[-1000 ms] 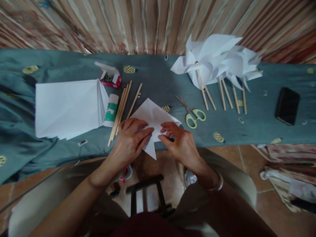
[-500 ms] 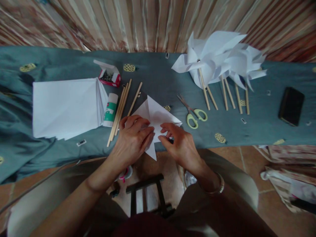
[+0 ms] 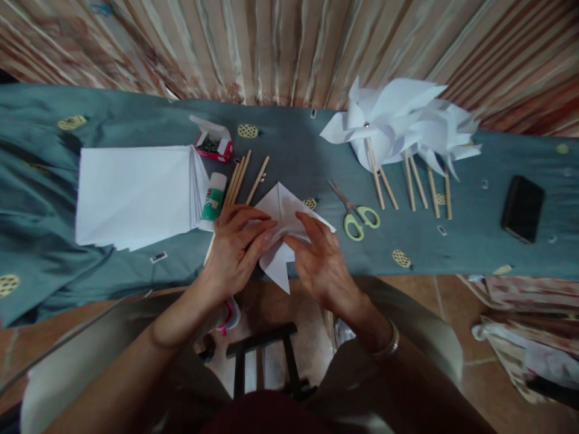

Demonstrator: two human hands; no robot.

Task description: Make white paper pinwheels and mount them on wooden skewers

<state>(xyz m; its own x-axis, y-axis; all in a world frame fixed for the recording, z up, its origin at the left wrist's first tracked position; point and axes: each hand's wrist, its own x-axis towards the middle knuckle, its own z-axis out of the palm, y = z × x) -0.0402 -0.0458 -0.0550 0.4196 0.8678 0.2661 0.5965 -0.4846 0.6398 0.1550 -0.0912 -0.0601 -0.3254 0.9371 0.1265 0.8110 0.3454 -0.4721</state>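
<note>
A cut square of white paper (image 3: 289,202) with pointed corners lies at the table's front edge, one tip hanging toward me. My left hand (image 3: 237,241) is closed on its left side, thumb and fingers pinching near the middle. From the right, my right hand (image 3: 319,253) grips a bent flap of the same paper between thumb and forefinger. Fingers of both hands nearly meet over its centre, so the fold there is partly hidden. Green-handled scissors (image 3: 355,217) lie just right of the paper. Beside my left hand are several wooden sticks (image 3: 239,175) and a glue stick (image 3: 214,199).
A stack of white paper (image 3: 136,196) lies at left, with an open small red box (image 3: 215,144) of small dark pieces behind it. Finished white paper pinwheels (image 3: 384,126) on sticks rest at back right. A dark phone (image 3: 523,208) lies far right. Curtains (image 3: 280,54) hang behind the table.
My right hand has moved slightly inward and opened flatter over the paper, bending a flap toward the centre. My left hand stays on the paper. The whole view has shifted a little.
</note>
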